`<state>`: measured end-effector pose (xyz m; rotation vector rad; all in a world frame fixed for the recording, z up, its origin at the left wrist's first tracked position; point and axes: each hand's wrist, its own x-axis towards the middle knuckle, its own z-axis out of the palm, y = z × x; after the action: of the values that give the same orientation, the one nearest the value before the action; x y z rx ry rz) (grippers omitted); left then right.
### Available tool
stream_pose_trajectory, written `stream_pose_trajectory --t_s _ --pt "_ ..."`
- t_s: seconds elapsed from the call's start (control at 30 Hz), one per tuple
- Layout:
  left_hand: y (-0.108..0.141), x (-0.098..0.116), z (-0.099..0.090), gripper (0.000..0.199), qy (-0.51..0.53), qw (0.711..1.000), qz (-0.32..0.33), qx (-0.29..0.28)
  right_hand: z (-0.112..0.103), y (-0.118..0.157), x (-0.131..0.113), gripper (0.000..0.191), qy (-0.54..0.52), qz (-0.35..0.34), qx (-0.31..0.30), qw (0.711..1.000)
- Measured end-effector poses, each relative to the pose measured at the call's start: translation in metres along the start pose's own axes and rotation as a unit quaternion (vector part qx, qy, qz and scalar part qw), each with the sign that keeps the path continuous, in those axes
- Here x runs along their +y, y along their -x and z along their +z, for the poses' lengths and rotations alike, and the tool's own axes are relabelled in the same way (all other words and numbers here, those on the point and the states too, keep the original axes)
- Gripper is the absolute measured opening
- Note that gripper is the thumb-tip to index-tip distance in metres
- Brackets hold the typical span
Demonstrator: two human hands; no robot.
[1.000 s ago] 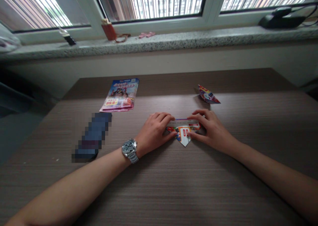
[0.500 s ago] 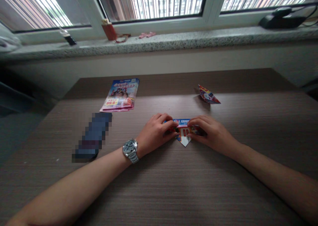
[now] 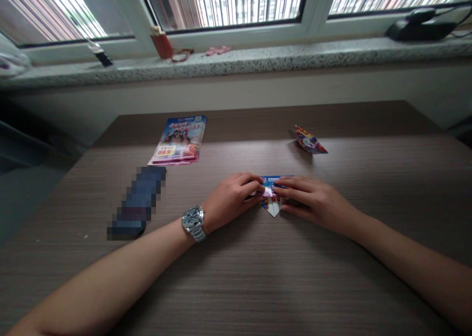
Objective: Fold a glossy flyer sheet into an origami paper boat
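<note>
A folded paper flyer (image 3: 273, 208) lies on the table between my hands. Its pointed white tip faces me, and a blue-and-pink flap is turned down across the upper part. My left hand (image 3: 236, 193), with a metal watch (image 3: 193, 219) on the wrist, grips the left side with closed fingers. Across the flap and right side lie the fingers of my right hand (image 3: 317, 198), its thumb lower down near the tip. Both hands hide the outer ends of the paper. Farther back on the right stands another folded paper piece (image 3: 309, 141).
A stack of printed flyers (image 3: 180, 138) lies at the back left, with a pixelated dark object (image 3: 138, 203) in front of it. Along the stone windowsill (image 3: 258, 64) sit a red case (image 3: 161, 45), small pink items (image 3: 219, 50) and a black device (image 3: 420, 27).
The flyer's top strip has come down over part of the orange-and-white print. My right fingers have shifted left and flattened onto it. My left hand has barely moved.
</note>
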<state>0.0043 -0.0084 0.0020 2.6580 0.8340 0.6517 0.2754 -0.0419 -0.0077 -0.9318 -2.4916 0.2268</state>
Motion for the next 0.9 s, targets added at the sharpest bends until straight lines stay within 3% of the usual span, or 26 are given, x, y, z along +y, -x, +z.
stream_pose_trajectory --t_s 0.23,0.57,0.9 --pt "0.0037 -0.0005 -0.0030 0.028 0.005 0.999 0.028 -0.022 -0.0028 0.0018 -0.0010 0.038 -0.001 0.008 -0.014 1.000" --pt "0.0052 -0.0031 -0.0022 0.026 -0.012 0.998 0.054 -0.027 -0.0027 0.0008 -0.0014 0.033 0.013 -0.008 -0.021 1.000" --pt "0.0043 -0.0009 -0.0039 0.026 -0.035 0.997 0.065 -0.030 -0.0044 0.0003 -0.0019 0.039 0.021 -0.028 -0.033 0.999"
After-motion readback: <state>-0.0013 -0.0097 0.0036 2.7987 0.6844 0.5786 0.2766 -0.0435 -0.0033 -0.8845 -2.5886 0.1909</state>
